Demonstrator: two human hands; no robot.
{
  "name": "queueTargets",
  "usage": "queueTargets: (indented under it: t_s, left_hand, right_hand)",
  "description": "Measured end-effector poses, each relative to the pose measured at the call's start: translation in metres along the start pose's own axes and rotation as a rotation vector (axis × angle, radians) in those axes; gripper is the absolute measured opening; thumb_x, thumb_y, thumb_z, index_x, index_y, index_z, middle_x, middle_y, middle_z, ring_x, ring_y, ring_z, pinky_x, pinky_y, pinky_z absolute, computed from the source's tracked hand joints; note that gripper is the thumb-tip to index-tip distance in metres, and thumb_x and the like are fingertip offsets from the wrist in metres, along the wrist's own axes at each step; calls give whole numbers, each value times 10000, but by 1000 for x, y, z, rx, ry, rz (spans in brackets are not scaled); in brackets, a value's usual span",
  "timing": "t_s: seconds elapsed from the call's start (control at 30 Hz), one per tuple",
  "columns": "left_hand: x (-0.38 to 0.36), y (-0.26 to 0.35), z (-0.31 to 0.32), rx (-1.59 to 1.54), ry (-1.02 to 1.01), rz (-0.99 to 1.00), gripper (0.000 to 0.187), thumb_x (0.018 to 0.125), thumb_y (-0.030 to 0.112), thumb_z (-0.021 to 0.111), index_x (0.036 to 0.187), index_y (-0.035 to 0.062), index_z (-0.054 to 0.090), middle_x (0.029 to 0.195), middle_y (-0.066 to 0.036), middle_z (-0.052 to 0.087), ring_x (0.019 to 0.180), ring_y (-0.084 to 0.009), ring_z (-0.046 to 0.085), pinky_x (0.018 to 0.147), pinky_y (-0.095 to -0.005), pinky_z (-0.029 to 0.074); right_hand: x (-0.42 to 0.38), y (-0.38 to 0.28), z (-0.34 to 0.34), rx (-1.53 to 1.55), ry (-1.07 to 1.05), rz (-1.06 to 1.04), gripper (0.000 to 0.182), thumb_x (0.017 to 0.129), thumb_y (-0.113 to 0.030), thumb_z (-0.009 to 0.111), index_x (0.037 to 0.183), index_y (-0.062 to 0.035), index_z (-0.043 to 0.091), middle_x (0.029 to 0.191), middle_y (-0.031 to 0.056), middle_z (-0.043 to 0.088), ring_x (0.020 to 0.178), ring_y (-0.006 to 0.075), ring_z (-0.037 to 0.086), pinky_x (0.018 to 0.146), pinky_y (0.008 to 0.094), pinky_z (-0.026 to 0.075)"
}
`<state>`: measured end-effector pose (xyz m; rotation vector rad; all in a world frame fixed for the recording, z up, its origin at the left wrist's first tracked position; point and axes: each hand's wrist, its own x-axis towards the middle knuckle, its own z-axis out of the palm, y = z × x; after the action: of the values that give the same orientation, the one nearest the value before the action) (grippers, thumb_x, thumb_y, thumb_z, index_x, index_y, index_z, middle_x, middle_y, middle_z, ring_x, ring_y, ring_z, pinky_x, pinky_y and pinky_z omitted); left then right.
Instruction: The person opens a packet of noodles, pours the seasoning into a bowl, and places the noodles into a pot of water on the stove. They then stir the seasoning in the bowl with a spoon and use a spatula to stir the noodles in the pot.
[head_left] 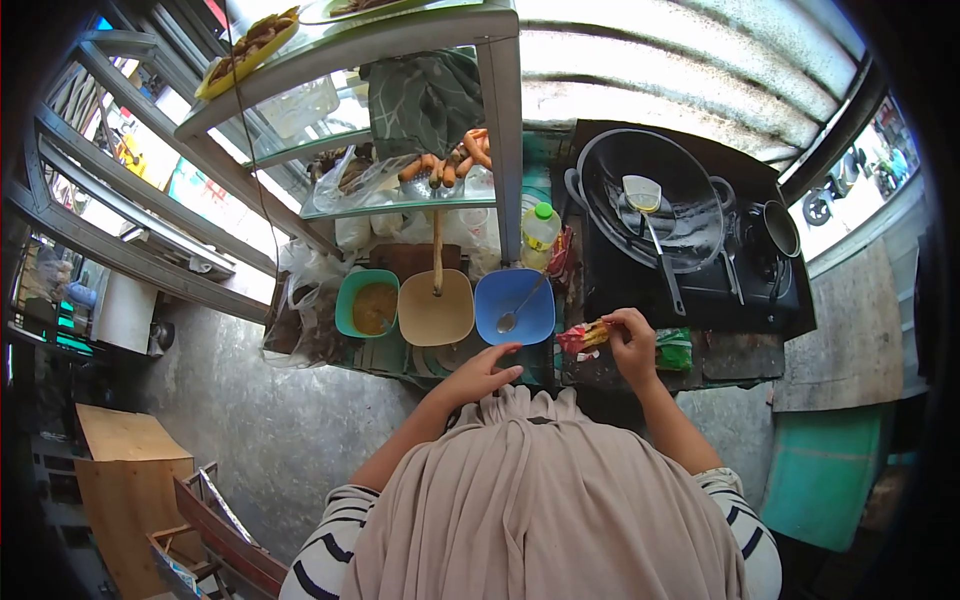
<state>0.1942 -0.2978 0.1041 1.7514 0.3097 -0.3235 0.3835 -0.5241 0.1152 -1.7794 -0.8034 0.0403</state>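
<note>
My right hand (632, 348) pinches the top of a small red-and-yellow packet (577, 338) beside the blue bowl. Below that bowl's near rim, my left hand (482, 376) has its fingers stretched out and holds nothing. In the blue bowl (487, 299) rests a metal spoon (507, 322), its handle leaning over the far right rim. A beige bowl (420, 326) stands to its left, with a long wooden handle (437, 250) rising from it. Farther left, a green bowl (344, 305) contains an orange-brown liquid (375, 307). A green packet (674, 350) lies just right of my right hand.
A black wok (600, 190) with a spatula (655, 245) sits on the stove (630, 290) at the right. Behind the bowls stand a green-capped bottle (541, 232) and a glass display case (505, 130) holding sausages (450, 170). Plastic bags (305, 300) hang at the counter's left end.
</note>
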Motion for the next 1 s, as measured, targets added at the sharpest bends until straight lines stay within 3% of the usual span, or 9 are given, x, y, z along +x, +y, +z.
queueTargets:
  t_s: [0.1,0.17,0.2,0.3,0.43,0.6,0.67,0.9,1.0]
  left_hand:
    - [14,20,19,-159,25,-11,640,873,391,593,1374,75,351,1366,-146,391,1130,-214,497,939,-323,405]
    - [27,20,33,-90,281,237,588,898,327,575,1378,76,344,1375,-133,388,1200,-204,435,998,-317,352]
    - [31,23,34,-94,285,236,588,898,327,575,1378,76,344,1375,-133,388,1200,-204,435,998,-317,352]
    - [39,42,28,-564,317,403,398,978,193,407,1349,55,377,1403,-99,350,1260,-205,385,1040,-311,311]
    - [30,59,17,-552,470,595,358,991,117,295,1327,39,390,1340,-104,423,1236,-192,414,1043,-319,324]
    - [20,61,10,-671,555,578,350,988,109,296,1319,12,362,1268,-132,484,1156,-192,486,996,-315,383]
    - [19,58,3,-746,579,570,346,988,111,302,1312,2,356,1241,-140,505,1125,-189,509,975,-313,404]
    - [11,53,-7,-735,509,462,306,990,176,374,1247,12,406,1202,-113,538,1061,-157,536,923,-283,432]
    - [6,55,-7,-724,462,388,307,990,208,397,1230,17,418,1198,-105,540,1051,-145,534,919,-274,429]
  right_hand:
    - [11,-34,13,-54,-18,-153,193,718,98,596,865,-18,641,855,102,603,756,213,623,652,271,496]
    - [17,-62,24,-34,-10,-202,198,712,98,603,865,-21,643,856,102,604,757,218,623,654,276,497]
    - [19,-72,30,-16,6,-250,203,707,99,609,865,-24,645,858,102,604,758,222,622,655,281,498]
    - [29,-86,46,25,37,-275,209,702,106,607,866,-20,636,852,104,593,763,227,618,664,294,499]
    - [40,-96,53,15,18,-361,228,710,96,598,882,-48,640,939,109,586,780,252,617,683,308,501]
    - [48,-107,60,-210,-177,-487,255,732,59,588,915,-104,658,1069,105,553,815,252,629,708,331,523]
    - [56,-123,59,-406,-293,-383,261,730,5,608,931,-146,676,1124,101,540,848,246,638,713,333,533]
    - [86,-150,59,-680,-614,-524,163,751,-123,628,899,-160,686,1134,83,550,831,235,640,692,321,529]
    - [91,-149,66,-845,-714,-716,117,760,-153,640,864,-140,689,1112,79,565,837,226,633,685,325,525]
